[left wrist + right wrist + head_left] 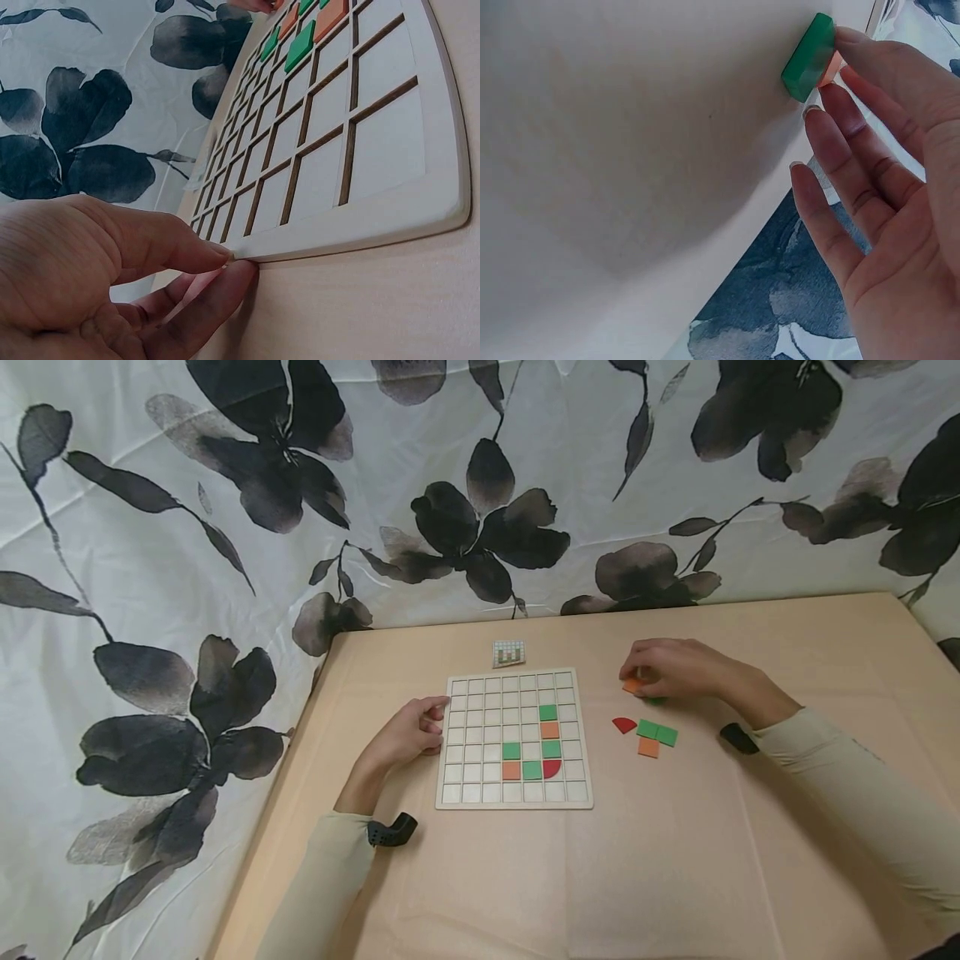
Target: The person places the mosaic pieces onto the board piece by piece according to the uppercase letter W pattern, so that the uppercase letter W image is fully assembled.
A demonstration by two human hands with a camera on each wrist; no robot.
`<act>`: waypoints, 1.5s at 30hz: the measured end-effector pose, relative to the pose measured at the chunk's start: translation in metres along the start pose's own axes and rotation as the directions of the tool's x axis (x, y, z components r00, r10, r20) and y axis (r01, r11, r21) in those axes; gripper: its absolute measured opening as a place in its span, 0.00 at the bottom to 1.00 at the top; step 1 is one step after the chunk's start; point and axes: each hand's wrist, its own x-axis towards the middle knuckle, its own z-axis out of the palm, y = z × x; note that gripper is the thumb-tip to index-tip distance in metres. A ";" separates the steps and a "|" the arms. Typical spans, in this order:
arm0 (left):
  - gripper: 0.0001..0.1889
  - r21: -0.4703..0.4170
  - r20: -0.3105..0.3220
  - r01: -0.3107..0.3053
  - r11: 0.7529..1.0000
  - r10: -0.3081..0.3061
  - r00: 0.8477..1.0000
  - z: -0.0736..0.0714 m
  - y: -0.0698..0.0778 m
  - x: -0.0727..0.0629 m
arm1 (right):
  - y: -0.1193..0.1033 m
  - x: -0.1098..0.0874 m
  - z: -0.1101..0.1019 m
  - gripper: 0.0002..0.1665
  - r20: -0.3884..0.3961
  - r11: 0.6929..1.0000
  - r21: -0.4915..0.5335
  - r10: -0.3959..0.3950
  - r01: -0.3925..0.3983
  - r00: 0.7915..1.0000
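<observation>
A white grid board (491,727) lies on the table, with several green and orange square tiles and one red quarter-round tile (552,768) in its right-hand cells. At the board's left edge, my left hand (408,733) holds the rim between thumb and finger, as the left wrist view shows up close. Right of the board, my right hand (678,668) pinches an orange tile (632,685) with thumb and fingertips. Close to those fingertips is a green tile (808,58), which partly hides the orange one in the right wrist view.
Nearer me than the right hand lie a loose red tile (624,725), two green tiles (657,732) and an orange tile (648,747). A small patterned card (508,653) sits beyond the board. Floral cloth (465,527) hangs behind the wooden table (480,885).
</observation>
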 end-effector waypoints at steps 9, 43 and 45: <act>0.35 -0.007 0.010 -0.004 1.000 0.004 1.000 -0.002 0.000 -0.002 | -0.004 -0.002 0.001 0.12 0.000 0.999 -0.017 0.028 -0.028 1.000; 0.35 -0.004 -0.001 0.003 1.000 -0.003 1.000 -0.002 -0.003 -0.003 | -0.007 -0.004 0.000 0.16 0.052 0.999 -0.010 0.035 -0.035 0.998; 0.35 0.000 -0.003 0.002 1.000 -0.002 1.000 -0.001 -0.003 -0.002 | -0.005 -0.003 0.001 0.15 0.046 1.000 -0.006 0.026 -0.026 0.999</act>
